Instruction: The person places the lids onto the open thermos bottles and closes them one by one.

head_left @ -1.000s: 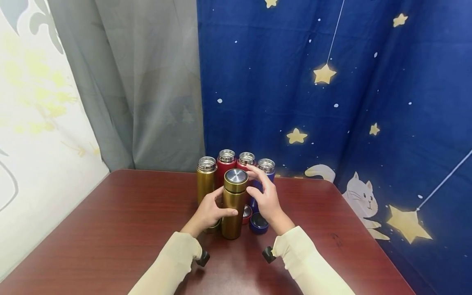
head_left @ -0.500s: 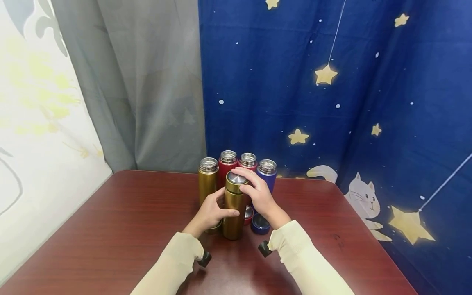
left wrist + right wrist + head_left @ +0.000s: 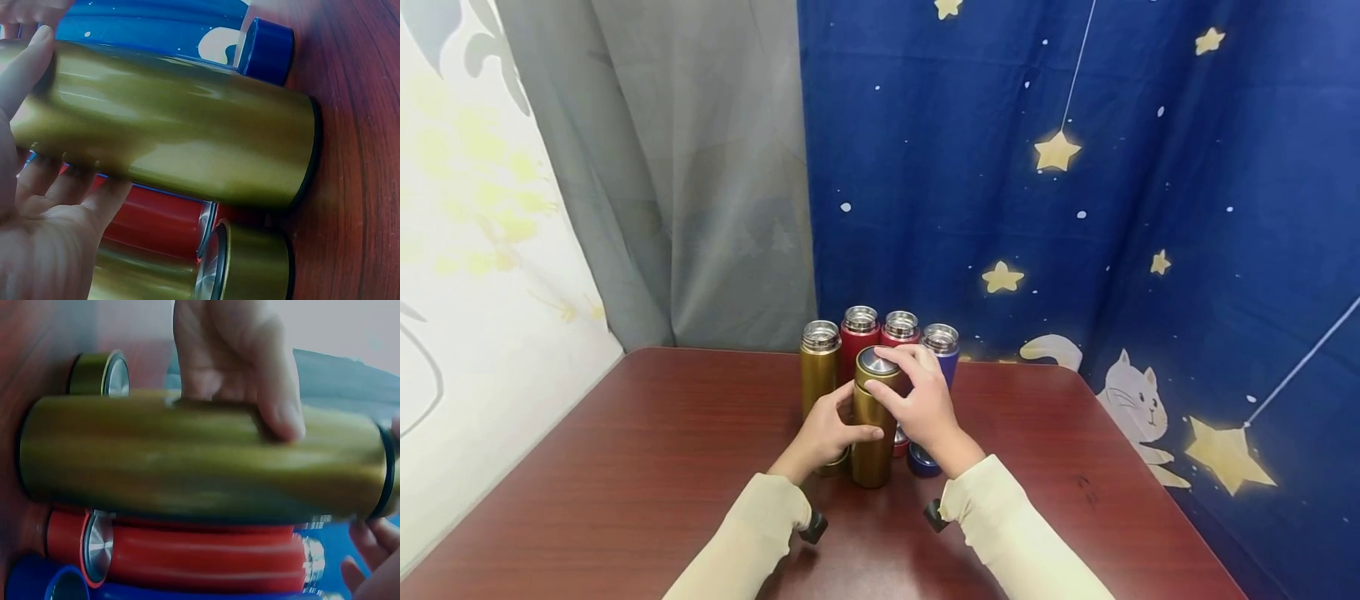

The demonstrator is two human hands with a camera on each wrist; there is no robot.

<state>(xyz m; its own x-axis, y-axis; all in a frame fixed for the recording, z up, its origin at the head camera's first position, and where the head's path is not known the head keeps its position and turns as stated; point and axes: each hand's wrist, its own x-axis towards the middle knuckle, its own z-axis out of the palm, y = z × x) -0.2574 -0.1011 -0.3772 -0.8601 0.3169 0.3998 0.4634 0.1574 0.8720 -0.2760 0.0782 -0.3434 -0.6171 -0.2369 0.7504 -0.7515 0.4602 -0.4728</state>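
A gold thermos (image 3: 872, 458) stands upright near the middle of the table, its gold lid (image 3: 867, 377) with a silver disc on top in place. My left hand (image 3: 826, 429) grips the body from the left, thumb across the front. Around the lid from the right curl the fingers and thumb of my right hand (image 3: 928, 404). In the left wrist view, the thermos body (image 3: 175, 131) lies across the palm side, fingers behind it. The right wrist view has only some fingers of my right hand (image 3: 378, 559) at its edge, by the lid seam.
Behind stand lidless thermoses: one gold (image 3: 820, 375), two red, such as the left red one (image 3: 859, 346), and one blue (image 3: 947, 362). A blue lid (image 3: 922, 461), a red lid (image 3: 900, 446) and a gold lid (image 3: 832, 465) lie before them on the brown table (image 3: 700, 467).
My right hand has come from beside the lid onto it, passed over its top and turned round it toward the front. The left hand keeps its grip on the gold thermos.
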